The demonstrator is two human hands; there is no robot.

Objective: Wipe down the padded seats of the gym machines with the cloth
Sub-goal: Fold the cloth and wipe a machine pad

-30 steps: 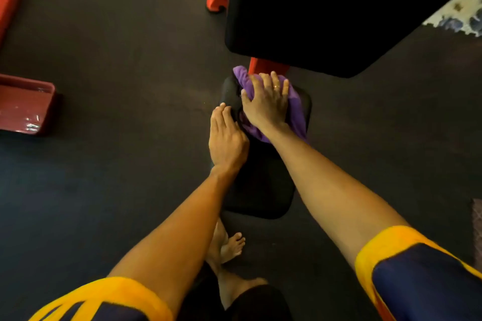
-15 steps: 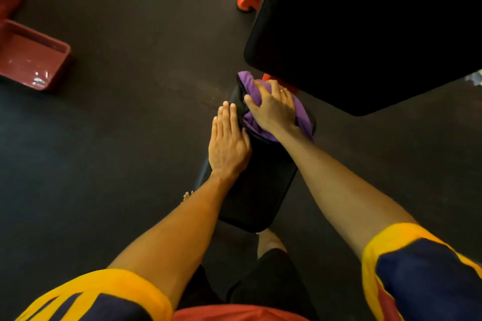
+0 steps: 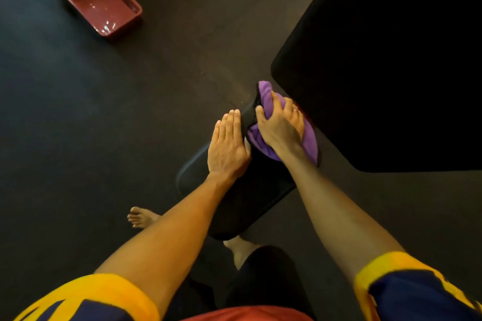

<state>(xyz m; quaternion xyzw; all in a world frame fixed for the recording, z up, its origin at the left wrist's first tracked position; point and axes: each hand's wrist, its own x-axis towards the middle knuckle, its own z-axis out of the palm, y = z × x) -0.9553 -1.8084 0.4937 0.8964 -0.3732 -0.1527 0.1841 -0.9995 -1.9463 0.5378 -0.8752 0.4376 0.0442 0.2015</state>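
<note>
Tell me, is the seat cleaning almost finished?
Probably not yet. Done: nothing shows for sure, because the dark seat pad looks the same all over. In hand: the right grip holds the purple cloth on the seat's far end, while the left grip rests flat on its left edge. Left: likely the near part of the seat, and the big black pad beside it, which nothing touches.
</note>
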